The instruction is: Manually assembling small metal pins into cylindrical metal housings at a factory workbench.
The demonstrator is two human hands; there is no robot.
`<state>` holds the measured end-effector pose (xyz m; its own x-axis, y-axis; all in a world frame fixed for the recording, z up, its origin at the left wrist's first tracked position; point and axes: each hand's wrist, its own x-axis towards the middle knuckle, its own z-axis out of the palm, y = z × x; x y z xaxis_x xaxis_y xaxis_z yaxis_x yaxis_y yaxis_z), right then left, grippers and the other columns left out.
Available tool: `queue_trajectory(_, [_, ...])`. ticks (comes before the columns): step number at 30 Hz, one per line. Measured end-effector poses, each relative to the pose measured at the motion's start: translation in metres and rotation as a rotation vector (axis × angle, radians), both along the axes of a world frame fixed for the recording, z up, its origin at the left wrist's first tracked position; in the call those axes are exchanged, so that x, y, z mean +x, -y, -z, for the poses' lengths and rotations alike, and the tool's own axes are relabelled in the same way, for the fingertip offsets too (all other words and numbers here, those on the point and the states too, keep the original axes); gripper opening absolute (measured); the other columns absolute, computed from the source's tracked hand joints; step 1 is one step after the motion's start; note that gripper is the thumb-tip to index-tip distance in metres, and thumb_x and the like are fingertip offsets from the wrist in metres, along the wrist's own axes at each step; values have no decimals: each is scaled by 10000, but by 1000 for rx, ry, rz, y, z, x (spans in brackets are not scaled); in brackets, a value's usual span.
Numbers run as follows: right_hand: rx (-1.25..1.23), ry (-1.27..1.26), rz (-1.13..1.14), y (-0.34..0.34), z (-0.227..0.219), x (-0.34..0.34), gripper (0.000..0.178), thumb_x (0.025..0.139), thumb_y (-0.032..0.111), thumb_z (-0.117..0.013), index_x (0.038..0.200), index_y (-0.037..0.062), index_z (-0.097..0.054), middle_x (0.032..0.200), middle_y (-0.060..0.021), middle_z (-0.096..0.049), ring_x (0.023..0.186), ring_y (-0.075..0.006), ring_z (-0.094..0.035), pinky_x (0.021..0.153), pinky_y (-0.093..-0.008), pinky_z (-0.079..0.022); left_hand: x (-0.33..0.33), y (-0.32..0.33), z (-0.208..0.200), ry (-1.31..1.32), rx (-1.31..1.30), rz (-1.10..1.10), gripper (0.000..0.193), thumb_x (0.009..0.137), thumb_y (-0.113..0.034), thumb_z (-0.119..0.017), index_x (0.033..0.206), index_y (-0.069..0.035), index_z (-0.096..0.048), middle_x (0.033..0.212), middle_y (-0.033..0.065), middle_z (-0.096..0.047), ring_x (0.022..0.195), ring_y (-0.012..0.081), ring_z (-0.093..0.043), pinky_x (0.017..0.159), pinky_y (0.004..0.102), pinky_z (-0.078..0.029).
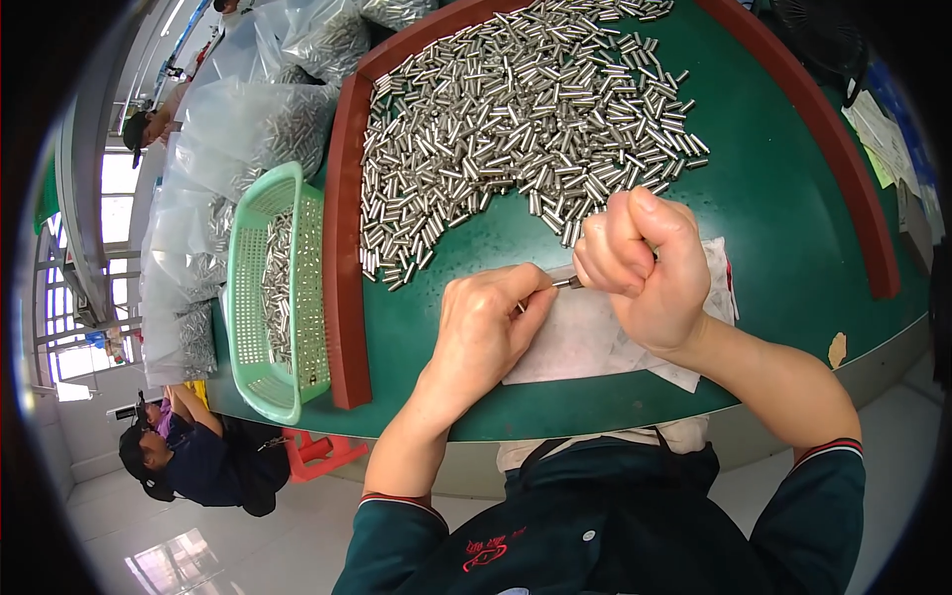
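Note:
My left hand (486, 327) pinches the near end of a small metal pin (567, 283) over a white cloth (585, 337) on the green table (783, 228). My right hand (640, 268) is closed in a fist around the pin's other end, or around a thin tool that meets it; I cannot tell which. Just beyond both hands lies a large heap of shiny metal pins (526, 109), spread across the green surface inside a dark red raised border (345, 248).
A light green plastic basket (253, 297) with several pins stands left of the red border. Clear plastic bags (248, 119) of pins are piled behind it. A person in dark clothes (188, 456) crouches at the lower left. Papers (892, 149) lie at the far right.

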<state>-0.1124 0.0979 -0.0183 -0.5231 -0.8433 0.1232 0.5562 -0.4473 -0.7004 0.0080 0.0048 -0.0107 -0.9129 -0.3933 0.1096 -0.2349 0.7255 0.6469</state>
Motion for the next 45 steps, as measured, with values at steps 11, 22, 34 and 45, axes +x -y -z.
queue_trajectory(11, [14,-34,10,-1,-2,7,360,843,165,-361,511,82,-249,472,35,-244,448,-50,-210,413,-219,-191,1,2,2,9,21,8,107,666,-10,-589,631,7,-490,550,129,-490,489,287,-491,450,351,-371])
queue_trajectory(22, [6,-79,48,-2,2,8,357,847,156,-366,518,75,-253,481,34,-257,453,-47,-214,415,-223,-197,-1,-1,3,-51,30,-45,76,687,-27,-596,666,-1,-528,527,134,-494,453,265,-492,439,319,-385])
queue_trajectory(34, [15,-76,15,-3,-2,4,372,858,174,-342,509,80,-254,466,25,-257,428,-58,-230,408,-222,-192,7,26,2,-249,1636,-34,46,812,-95,-536,823,-57,-512,745,69,-526,454,17,-284,408,151,-242])
queue_trajectory(45, [17,-53,-10,0,-1,2,383,861,190,-333,499,82,-263,445,16,-277,416,-61,-232,406,-223,-189,6,31,1,-205,1616,-138,200,826,-74,-446,984,23,-520,781,109,-593,429,24,-284,395,156,-234])
